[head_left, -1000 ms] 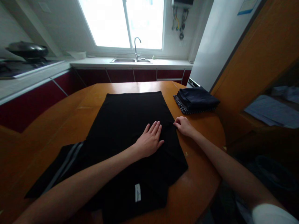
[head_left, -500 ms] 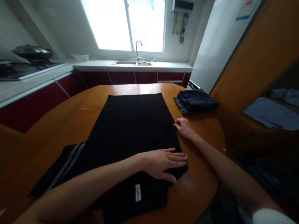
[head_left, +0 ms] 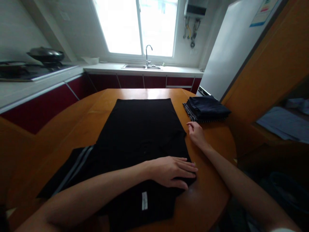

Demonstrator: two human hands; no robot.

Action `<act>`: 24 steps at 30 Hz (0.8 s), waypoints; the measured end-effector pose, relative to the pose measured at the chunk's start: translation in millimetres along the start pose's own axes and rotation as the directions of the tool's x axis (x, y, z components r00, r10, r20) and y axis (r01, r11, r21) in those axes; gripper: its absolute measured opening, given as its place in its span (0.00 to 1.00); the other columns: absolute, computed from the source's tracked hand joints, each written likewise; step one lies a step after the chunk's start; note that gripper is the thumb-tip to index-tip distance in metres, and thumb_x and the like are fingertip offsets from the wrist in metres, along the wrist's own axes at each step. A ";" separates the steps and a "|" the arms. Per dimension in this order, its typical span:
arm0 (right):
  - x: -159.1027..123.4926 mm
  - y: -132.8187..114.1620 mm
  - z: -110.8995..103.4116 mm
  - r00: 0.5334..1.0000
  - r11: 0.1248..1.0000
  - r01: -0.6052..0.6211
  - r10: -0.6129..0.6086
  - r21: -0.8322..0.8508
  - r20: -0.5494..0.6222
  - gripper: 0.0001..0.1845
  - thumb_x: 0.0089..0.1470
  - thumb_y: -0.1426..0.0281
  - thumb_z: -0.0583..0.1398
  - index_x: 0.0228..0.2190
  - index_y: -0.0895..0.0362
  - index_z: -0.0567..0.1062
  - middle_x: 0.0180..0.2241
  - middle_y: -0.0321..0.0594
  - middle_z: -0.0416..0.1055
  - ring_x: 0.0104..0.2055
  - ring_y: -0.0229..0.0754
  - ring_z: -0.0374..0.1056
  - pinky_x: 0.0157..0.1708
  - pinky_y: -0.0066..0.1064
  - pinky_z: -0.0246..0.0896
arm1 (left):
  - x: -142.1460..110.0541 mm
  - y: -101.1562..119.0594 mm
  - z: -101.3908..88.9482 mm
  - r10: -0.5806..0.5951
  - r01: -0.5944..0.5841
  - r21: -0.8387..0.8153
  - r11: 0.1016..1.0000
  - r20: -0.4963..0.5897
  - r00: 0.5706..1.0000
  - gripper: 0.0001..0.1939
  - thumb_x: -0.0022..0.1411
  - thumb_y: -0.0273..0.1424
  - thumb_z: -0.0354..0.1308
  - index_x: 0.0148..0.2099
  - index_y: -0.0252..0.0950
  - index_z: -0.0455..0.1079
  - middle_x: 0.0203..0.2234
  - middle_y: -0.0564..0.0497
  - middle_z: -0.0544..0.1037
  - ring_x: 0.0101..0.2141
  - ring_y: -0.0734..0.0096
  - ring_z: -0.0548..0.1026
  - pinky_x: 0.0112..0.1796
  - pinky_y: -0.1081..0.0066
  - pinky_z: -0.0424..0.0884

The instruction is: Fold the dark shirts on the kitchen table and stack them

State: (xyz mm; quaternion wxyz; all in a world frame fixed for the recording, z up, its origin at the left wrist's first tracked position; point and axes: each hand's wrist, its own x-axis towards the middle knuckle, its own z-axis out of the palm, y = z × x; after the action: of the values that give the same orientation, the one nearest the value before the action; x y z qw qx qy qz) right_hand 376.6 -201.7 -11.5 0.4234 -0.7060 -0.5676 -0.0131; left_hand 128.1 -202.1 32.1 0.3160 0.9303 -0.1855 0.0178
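Black garment flat on the table, its white tag too small to read.
My left hand lies spread on it; my right hand, loosely open, sits between it and the table's rim.

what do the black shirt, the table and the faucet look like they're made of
Black shirt: probably soft knit, matte; it lies flat with small wrinkles.
Table: wood or wood veneer, varnished; orange-brown with a glossy window reflection.
Faucet: likely chromed metal, grey and shiny.
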 end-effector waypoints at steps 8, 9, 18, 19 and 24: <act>-13.0 -8.7 10.4 0.879 0.966 0.227 -0.146 -0.128 0.453 0.31 0.64 0.61 0.54 0.66 0.52 0.60 0.70 0.46 0.50 0.73 0.52 0.41 0.67 0.57 0.39 | -4.3 -11.5 8.2 -0.096 0.100 0.173 0.980 -0.035 0.995 0.37 0.71 0.44 0.53 0.74 0.34 0.48 0.70 0.41 0.53 0.69 0.57 0.49 0.68 0.55 0.44; -9.9 -2.8 12.1 0.883 0.966 0.197 -0.100 -0.170 0.458 0.32 0.64 0.60 0.54 0.66 0.53 0.60 0.70 0.48 0.49 0.73 0.53 0.41 0.67 0.59 0.39 | -4.5 -11.8 8.0 -0.089 0.094 0.175 0.980 -0.031 0.996 0.36 0.71 0.43 0.53 0.74 0.34 0.48 0.70 0.41 0.53 0.69 0.57 0.49 0.68 0.55 0.44; 2.9 5.7 5.1 0.992 1.000 0.011 -0.014 0.023 0.123 0.23 0.64 0.67 0.50 0.56 0.59 0.74 0.55 0.51 0.73 0.57 0.49 0.69 0.61 0.44 0.60 | -4.7 -10.3 2.4 -0.089 0.090 0.159 0.983 -0.018 0.996 0.36 0.71 0.42 0.54 0.73 0.35 0.49 0.69 0.41 0.54 0.69 0.57 0.50 0.68 0.54 0.44; 0.1 3.6 3.6 0.989 0.998 0.026 -0.034 0.060 0.146 0.23 0.64 0.66 0.52 0.57 0.58 0.73 0.56 0.50 0.72 0.59 0.49 0.68 0.62 0.44 0.59 | -5.1 -10.7 1.8 -0.083 0.084 0.147 0.986 -0.013 0.996 0.35 0.71 0.42 0.54 0.73 0.34 0.50 0.69 0.41 0.55 0.69 0.58 0.50 0.68 0.55 0.44; -8.8 9.4 -1.4 0.876 0.982 0.146 -0.184 0.117 0.446 0.35 0.56 0.60 0.64 0.63 0.54 0.66 0.68 0.50 0.55 0.70 0.52 0.49 0.67 0.50 0.46 | -6.5 -14.1 -2.1 -0.063 0.063 0.042 0.997 0.015 0.998 0.31 0.72 0.40 0.54 0.71 0.35 0.56 0.68 0.44 0.58 0.69 0.62 0.53 0.68 0.59 0.43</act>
State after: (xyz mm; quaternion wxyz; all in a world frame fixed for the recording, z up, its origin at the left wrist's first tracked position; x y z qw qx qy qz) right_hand 381.7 -209.5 -20.4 0.3040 -0.6209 -0.7091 0.1391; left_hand 127.3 -188.3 24.6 0.2956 0.9421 -0.1582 0.0041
